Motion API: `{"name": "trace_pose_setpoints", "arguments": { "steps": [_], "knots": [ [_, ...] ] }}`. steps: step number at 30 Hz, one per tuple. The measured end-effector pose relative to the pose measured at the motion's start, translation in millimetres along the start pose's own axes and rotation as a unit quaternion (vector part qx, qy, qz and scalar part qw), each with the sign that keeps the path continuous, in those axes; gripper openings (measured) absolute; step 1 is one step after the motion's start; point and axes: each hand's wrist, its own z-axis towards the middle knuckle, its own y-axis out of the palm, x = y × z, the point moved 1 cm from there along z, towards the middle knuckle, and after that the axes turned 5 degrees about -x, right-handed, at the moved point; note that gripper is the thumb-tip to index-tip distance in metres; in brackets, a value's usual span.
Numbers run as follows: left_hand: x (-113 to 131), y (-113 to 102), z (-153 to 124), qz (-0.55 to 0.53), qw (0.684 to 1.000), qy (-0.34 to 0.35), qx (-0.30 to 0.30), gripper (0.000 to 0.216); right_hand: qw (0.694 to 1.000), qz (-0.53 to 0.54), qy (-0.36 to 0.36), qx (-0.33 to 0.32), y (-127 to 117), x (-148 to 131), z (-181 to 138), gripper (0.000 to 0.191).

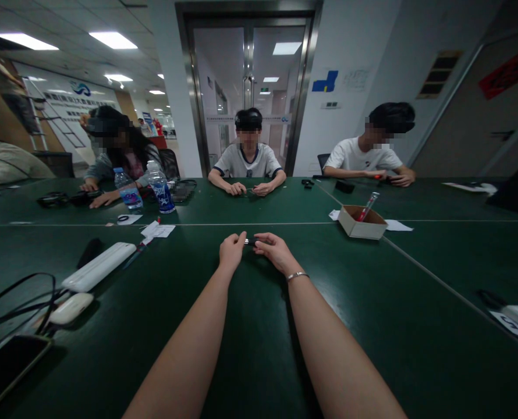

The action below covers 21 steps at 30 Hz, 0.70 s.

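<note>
1. Right in front of the wearer, the left hand point(231, 251) and the right hand point(276, 250) are meeting around a small black object point(252, 241) with a silvery end.
2. The left fingers are pinching narrowly at the silvery end, thumb along the near side.
3. The right fingers are curling in, thumb and fingertips gripping the black end; a bracelet point(298, 275) is circling that wrist.
4. The object is sitting between the two hands, over the green table point(416, 326); I can't tell whether it is touching the surface.
5. Off to the left, a long white device point(99, 266) is lying near a smaller white device point(72, 308), with black cables running beside them and a phone point(12, 366) resting closer in.
6. Beyond the right hand, a shallow box point(359, 231) is standing with a red-and-clear stick point(368, 206) leaning up out of it.
7. Across the table, a person in a white shirt with dark trim point(248, 160) is working with both hands low, and two bottles point(160, 187) are standing side by side to the left.
</note>
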Motion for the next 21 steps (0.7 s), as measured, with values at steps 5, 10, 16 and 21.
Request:
{"name": "trace_pose_setpoints", "arguments": {
  "steps": [5,10,16,21],
  "knots": [
    [-7.3,-2.6,7.1,-0.13,0.986,0.068,-0.082,0.024,0.999,0.008,0.006,0.03,-0.3,0.6,1.9,0.034],
    [-8.7,-5.5,11.0,-0.25,0.962,0.027,-0.108,0.038,0.999,-0.001,0.007,0.034,1.3,0.7,2.0,0.033],
    [-6.9,-0.9,7.5,-0.165,0.982,0.004,-0.088,0.031,1.0,-0.005,0.003,0.028,0.1,2.2,2.2,0.036],
    [-4.8,-1.5,6.4,-0.16,0.984,0.035,-0.074,0.041,1.0,-0.002,0.006,0.027,-0.3,2.0,2.7,0.036]
  ]
}}
